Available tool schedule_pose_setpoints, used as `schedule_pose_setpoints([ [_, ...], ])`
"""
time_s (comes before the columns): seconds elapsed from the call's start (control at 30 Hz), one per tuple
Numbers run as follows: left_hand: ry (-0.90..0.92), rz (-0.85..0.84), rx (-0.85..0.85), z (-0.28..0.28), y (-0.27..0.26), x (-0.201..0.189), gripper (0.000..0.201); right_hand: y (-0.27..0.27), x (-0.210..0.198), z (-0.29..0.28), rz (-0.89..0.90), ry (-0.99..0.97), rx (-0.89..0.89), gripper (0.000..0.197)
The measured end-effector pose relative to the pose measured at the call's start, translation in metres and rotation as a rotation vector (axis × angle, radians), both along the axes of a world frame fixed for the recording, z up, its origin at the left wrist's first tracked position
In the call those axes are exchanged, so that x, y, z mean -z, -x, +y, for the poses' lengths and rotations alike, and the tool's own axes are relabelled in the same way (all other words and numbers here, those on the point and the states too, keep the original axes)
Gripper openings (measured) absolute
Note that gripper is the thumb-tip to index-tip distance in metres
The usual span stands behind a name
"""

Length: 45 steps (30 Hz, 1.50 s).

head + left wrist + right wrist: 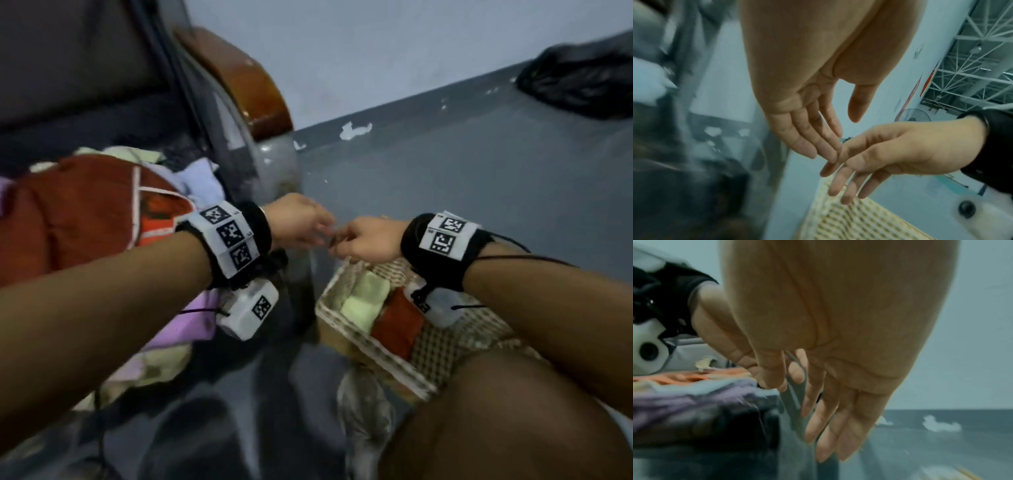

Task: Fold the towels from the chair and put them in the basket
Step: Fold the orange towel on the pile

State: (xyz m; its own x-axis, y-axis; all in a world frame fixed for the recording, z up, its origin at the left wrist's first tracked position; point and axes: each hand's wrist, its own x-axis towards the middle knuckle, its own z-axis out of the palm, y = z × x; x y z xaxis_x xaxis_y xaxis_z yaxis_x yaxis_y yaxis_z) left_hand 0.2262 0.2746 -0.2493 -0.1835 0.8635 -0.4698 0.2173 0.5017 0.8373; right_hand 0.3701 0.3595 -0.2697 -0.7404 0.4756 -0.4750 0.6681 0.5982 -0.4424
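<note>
Head view: left hand (301,219) and right hand (368,240) meet fingertips above the basket (346,329), each grip released, empty

My left hand (301,219) and my right hand (366,240) meet in the air, fingertips almost touching, and both hold nothing. Under my right wrist is the basket (346,329) with folded towels (366,301). The chair (236,85) holds a red towel (75,209).

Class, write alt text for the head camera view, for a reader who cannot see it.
Two empty hands, left hand and right hand, meet fingertip to fingertip above a woven basket holding folded towels. More towels lie heaped on the chair at left.
</note>
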Motion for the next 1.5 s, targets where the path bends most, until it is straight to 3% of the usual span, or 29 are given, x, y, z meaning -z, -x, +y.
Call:
schedule_pose_setpoints([
  [0.13,-0.041,0.207,-0.071,-0.081,0.077,-0.039,0.016,0.083,-0.055,-0.054,0.142,0.058,-0.120,0.029],
  [0.27,-0.114,0.328,-0.228,-0.166,0.133,-0.048,0.011,0.163,-0.073,-0.112,0.209,0.077,-0.212,0.029],
  [0.37,-0.075,0.621,-0.261,-0.215,0.166,-0.038,0.008,0.212,-0.072,-0.146,0.261,0.031,-0.278,0.029],
  [0.5,0.056,0.825,-0.248,-0.252,0.193,-0.014,0.043,0.248,-0.046,-0.167,0.260,-0.079,-0.316,0.041],
  [0.6,0.124,0.919,-0.096,-0.258,0.203,0.007,0.064,0.256,-0.024,-0.167,0.244,-0.087,-0.345,0.051],
  [0.73,0.027,1.046,-0.159,-0.253,0.210,0.012,0.024,0.267,-0.008,-0.156,0.288,-0.123,-0.332,0.052],
  [0.8,-0.074,0.948,-0.324,-0.250,0.213,0.008,0.013,0.272,-0.007,-0.148,0.331,-0.130,-0.303,0.055],
  [0.93,-0.338,0.520,-0.639,-0.248,0.214,-0.009,0.017,0.273,-0.003,-0.135,0.347,-0.193,-0.337,0.081],
  [0.97,-0.411,0.420,-0.683,-0.249,0.212,-0.015,0.014,0.272,-0.003,-0.134,0.352,-0.226,-0.324,0.076],
  [1.03,-0.498,0.261,-0.749,-0.253,0.209,-0.024,0.014,0.275,-0.003,-0.134,0.427,-0.290,-0.286,0.043],
  [1.1,-0.502,0.226,-0.815,-0.258,0.210,-0.027,0.020,0.278,-0.009,-0.140,0.519,-0.291,-0.291,0.018],
  [1.23,-0.414,0.219,-0.975,-0.267,0.215,-0.030,0.025,0.280,-0.016,-0.157,0.619,-0.149,-0.298,0.006],
  [1.27,-0.414,0.181,-1.022,-0.268,0.215,-0.032,0.028,0.279,-0.018,-0.161,0.614,-0.111,-0.314,0.013],
  [1.33,-0.461,0.082,-1.098,-0.268,0.216,-0.040,0.031,0.281,-0.018,-0.165,0.527,-0.087,-0.421,0.061],
  [1.37,-0.500,0.029,-1.095,-0.268,0.216,-0.045,0.029,0.283,-0.017,-0.165,0.468,-0.141,-0.465,0.073],
  [1.4,-0.535,-0.034,-1.065,-0.268,0.216,-0.049,0.027,0.285,-0.015,-0.165,0.438,-0.221,-0.478,0.067],
  [1.43,-0.557,-0.101,-1.028,-0.269,0.214,-0.053,0.026,0.287,-0.015,-0.165,0.464,-0.284,-0.458,0.048],
  [1.5,-0.578,-0.171,-1.002,-0.272,0.209,-0.057,0.026,0.289,-0.014,-0.164,0.583,-0.275,-0.362,0.019],
])
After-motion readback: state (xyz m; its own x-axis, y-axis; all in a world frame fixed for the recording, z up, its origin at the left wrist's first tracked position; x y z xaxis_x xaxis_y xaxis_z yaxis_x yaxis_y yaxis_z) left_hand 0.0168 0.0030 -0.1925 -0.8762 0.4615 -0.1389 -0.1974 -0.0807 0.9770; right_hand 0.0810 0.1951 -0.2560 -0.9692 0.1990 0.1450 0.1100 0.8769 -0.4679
